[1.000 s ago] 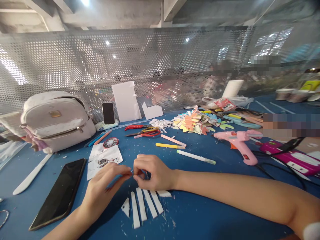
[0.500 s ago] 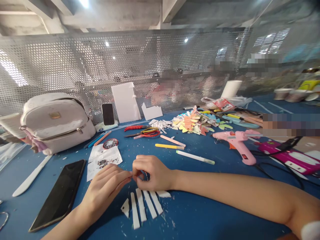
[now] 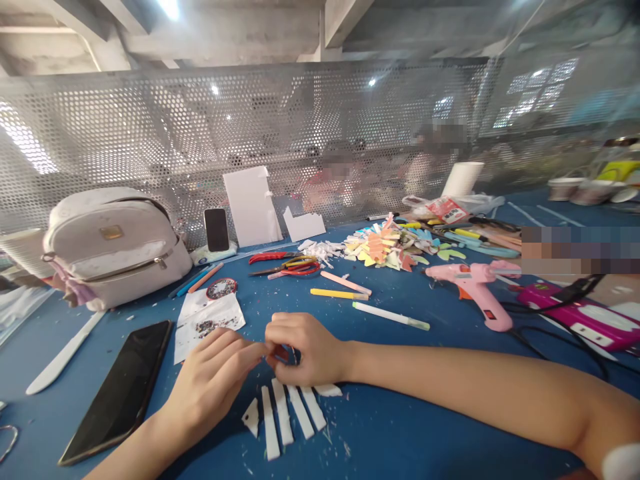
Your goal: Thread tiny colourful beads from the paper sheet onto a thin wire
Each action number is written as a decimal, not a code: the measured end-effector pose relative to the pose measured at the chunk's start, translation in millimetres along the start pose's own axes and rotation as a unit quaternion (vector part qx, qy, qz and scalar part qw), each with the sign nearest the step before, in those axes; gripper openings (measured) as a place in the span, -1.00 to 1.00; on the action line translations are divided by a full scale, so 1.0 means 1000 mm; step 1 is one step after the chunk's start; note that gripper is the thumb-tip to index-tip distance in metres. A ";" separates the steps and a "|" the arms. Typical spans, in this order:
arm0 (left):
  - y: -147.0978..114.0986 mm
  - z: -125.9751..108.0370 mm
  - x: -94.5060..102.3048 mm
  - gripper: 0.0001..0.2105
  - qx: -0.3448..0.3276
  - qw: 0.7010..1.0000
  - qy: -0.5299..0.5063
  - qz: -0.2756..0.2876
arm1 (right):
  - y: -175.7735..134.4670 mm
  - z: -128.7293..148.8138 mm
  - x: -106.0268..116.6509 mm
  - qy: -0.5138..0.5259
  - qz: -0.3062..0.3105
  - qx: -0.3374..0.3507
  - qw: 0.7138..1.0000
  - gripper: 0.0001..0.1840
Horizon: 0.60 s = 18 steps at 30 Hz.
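My left hand [image 3: 217, 367] is closed, its fingers together and the tips meeting those of my right hand. My right hand [image 3: 305, 350] is curled in a pinch; whatever lies between the fingertips is too small or hidden to name. A thin dark, shiny bit shows within its curl. Just below the hands, several white strips [image 3: 271, 423] lie side by side on the blue table [image 3: 400, 427]. To their left is a small white pointed piece [image 3: 251, 418] with a dark dot, and to their right a white end piece [image 3: 329, 391], partly under my right hand.
A large black phone [image 3: 117, 393] and a white knife-shaped tool [image 3: 65, 357] lie left. Dark crumbs rest on white paper [image 3: 185, 340]. Beyond are markers [image 3: 390, 315], scissors [image 3: 295, 268], paper cuttings [image 3: 383, 243] and a backpack [image 3: 115, 247]. A pink glue gun [image 3: 477, 290] and power strip [image 3: 580, 317] stand right.
My left hand has shifted slightly, its fingertips a little further right against my right hand. My right hand stays almost in place, and the white pieces lie as before.
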State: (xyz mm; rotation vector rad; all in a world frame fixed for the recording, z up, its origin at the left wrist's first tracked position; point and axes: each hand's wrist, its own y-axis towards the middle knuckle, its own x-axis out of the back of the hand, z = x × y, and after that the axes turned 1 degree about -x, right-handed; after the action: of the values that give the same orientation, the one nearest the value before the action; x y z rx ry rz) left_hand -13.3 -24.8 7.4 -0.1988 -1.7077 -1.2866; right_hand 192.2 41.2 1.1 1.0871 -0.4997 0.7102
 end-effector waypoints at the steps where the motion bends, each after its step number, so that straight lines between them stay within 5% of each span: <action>1: 0.001 -0.001 0.000 -0.71 0.003 1.000 -0.001 -0.001 | 0.000 0.000 0.000 0.001 -0.002 0.002 1.000 -0.85; 18: 0.000 -0.003 -0.003 -0.76 0.014 1.000 0.000 -0.007 | 0.001 0.000 0.001 0.003 0.008 -0.006 1.000 -0.81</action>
State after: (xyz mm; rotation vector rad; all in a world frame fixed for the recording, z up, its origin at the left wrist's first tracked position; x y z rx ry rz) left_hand -10.2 -25.7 4.9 -0.1700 -1.7287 -1.2721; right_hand 191.9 41.9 2.2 1.0712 -0.5072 0.7242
